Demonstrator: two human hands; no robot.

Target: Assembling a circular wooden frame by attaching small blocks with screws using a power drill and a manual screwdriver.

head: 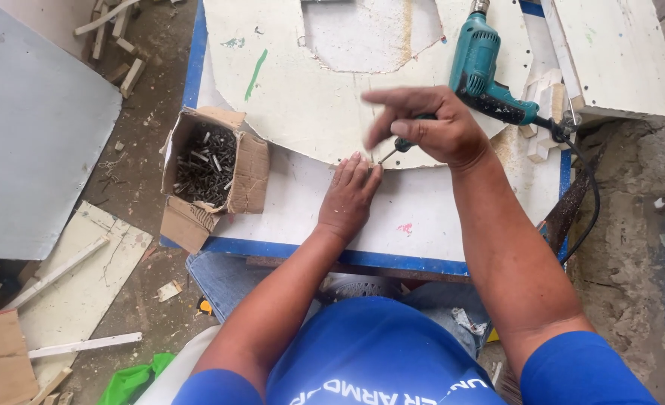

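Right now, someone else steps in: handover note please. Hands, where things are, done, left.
Left hand: flat on the white table, fingertips pinning something small at the curved board edge.
Right hand: gripping a screwdriver, tip down beside the left fingertips.
Teal drill: lying on the table behind the right hand, not held.
Cardboard box of screws: open, at the table's left edge.
Done: fastener placed at the board edge.
Left: cannot tell how far it is driven.
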